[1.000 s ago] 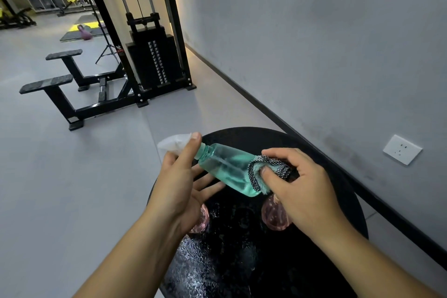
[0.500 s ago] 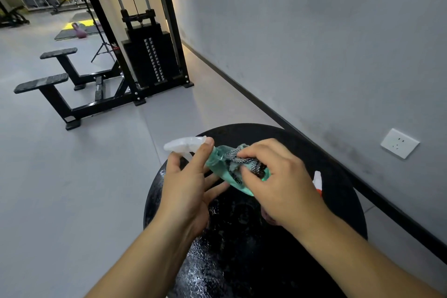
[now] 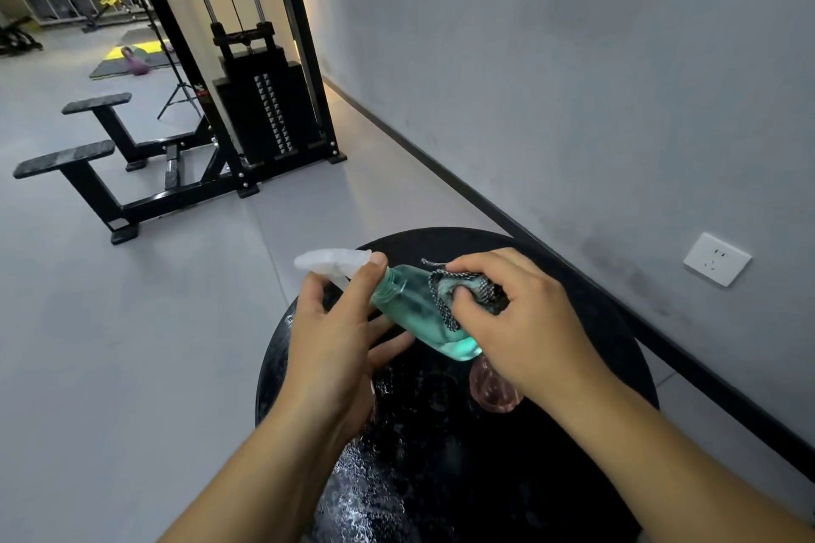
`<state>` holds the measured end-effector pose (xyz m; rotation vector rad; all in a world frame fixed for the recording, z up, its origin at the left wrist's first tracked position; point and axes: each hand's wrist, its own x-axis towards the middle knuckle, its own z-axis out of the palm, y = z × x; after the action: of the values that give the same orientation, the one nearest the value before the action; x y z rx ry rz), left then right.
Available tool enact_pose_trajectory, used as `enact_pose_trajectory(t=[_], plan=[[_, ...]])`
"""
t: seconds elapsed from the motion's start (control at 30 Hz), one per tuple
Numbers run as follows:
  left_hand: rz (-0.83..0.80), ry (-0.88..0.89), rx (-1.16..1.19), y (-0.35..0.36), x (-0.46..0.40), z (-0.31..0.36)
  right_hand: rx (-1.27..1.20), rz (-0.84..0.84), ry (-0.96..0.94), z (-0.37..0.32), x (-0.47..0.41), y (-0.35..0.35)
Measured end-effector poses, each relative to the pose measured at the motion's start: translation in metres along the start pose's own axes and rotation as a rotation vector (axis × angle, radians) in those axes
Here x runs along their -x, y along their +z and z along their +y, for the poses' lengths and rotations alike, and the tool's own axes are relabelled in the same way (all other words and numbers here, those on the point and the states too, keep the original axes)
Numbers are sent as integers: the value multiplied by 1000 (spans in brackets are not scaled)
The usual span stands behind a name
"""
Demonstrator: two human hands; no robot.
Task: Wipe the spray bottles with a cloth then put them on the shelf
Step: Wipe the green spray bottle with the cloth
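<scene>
Since the frame a second ago, the right hand [image 3: 525, 322] has slid its cloth [image 3: 463, 291] from the bottom end of the teal spray bottle [image 3: 419, 313] up toward the middle of the body. At the centre of the frame two hands work on this one bottle, held tilted above the round black table [image 3: 608, 313], nozzle toward the left. The left hand [image 3: 339, 348] holds it by the neck, index finger lying along the white trigger head [image 3: 330, 260], the other fingers spread under the body. The right hand's fingers are curled tight round the single speckled grey cloth, pressing it onto the bottle's upper side. Just below the bottle, one pink bottle [image 3: 491, 388] shows on the wet, shiny tabletop, half hidden by the right wrist; a sliver of pink under the left palm may be a second, though I cannot tell. Further off, right of frame, one white wall socket [image 3: 716, 259] sits on the grey wall. In the upper left stand one black cable machine [image 3: 264, 110] with two padded benches [image 3: 84, 132], and beyond them a purple kettlebell [image 3: 139, 64] on a mat.
</scene>
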<state>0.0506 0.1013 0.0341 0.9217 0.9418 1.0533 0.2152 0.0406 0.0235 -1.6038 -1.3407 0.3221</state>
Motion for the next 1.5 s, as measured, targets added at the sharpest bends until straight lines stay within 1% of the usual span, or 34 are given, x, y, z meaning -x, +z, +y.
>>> enact_pose_trajectory(t=[0.1,0.27,0.43,0.5,0.6,0.67,0.8,0.87,0.93,1.07,1.27,1.33,1.5], plan=[[-10,8,-25,1,1,-3,-14,-34,11,2,1,-3],[-41,12,-72,3,3,-6,9,-78,-101,-6,2,1],[-34,37,-51,4,2,-2,37,-80,31,6,-1,-9],[-52,41,-47,4,3,-2,28,-84,24,4,-1,-7],[-94,35,-40,5,4,-5,15,-89,-43,-4,1,-3],[-97,36,-20,5,5,-5,19,-88,-44,-6,0,-4],[-87,71,10,4,2,-2,67,-85,77,7,-4,-13],[-103,76,9,3,2,-3,90,-86,106,11,-4,-13],[-127,87,-1,4,2,-5,74,-93,90,8,-2,-12],[-184,84,-12,4,2,-6,26,-100,-12,-5,-1,-11],[-191,123,22,-1,-1,-3,78,-77,89,12,-5,-18],[-206,121,14,-1,-1,-4,50,-75,77,10,-4,-17],[-229,117,16,-4,-2,-7,-10,-76,-19,-5,-1,-18]])
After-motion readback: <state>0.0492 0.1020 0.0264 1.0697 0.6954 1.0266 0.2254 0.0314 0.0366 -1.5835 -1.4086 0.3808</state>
